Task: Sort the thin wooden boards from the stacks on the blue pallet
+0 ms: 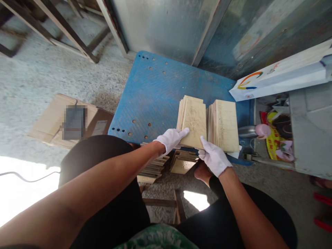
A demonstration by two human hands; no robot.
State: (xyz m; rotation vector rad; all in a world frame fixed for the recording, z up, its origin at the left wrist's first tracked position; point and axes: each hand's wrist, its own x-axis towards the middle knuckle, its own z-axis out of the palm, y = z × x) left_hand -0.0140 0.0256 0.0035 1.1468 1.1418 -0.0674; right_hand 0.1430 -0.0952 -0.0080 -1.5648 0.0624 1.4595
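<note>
Both my hands wear white gloves. My left hand [171, 138] grips the near left corner of a stack of thin cream wooden plates [193, 119] resting on a blue perforated table [153, 93]. My right hand [213, 158] holds the same stack at its near right corner. A second stack of the same plates [225, 124] lies just to the right, touching the first. Below the table's near edge, more plates [155, 167] are piled on the floor between my knees.
A flattened cardboard box [54, 117] lies on the concrete floor at left. A white paper bag [282, 74] leans at right above a grey shelf [308, 131] with clutter and a pink round object [262, 130]. Metal panels [168, 27] stand behind the table. A wooden stool frame [176, 204] is below.
</note>
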